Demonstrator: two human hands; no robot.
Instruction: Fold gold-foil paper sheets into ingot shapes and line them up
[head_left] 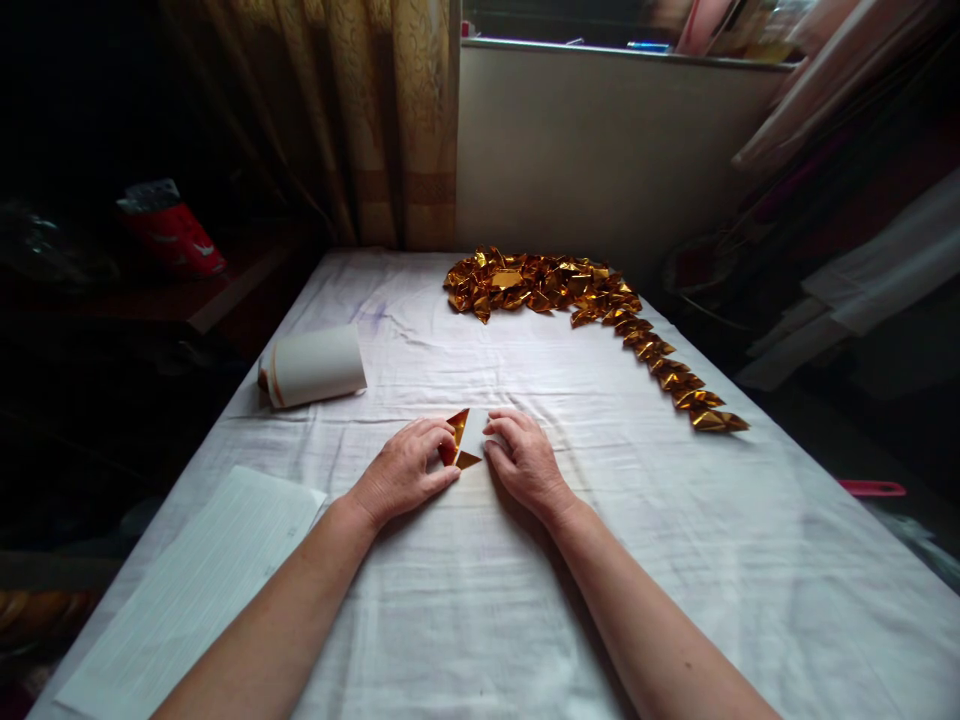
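A small sheet of gold foil paper (463, 440), white on its inner side, lies partly folded on the white tablecloth (600, 560). My left hand (405, 470) pinches its left edge with curled fingers. My right hand (525, 460) presses on its right edge, fingers bent. Both hands rest on the cloth at the middle of the table.
A pile and curved row of folded gold paper pieces (570, 295) runs along the far right. A curled stack of paper (313, 366) lies at the left. A lined white sheet (202, 580) lies at the near left. Curtain and wall stand behind.
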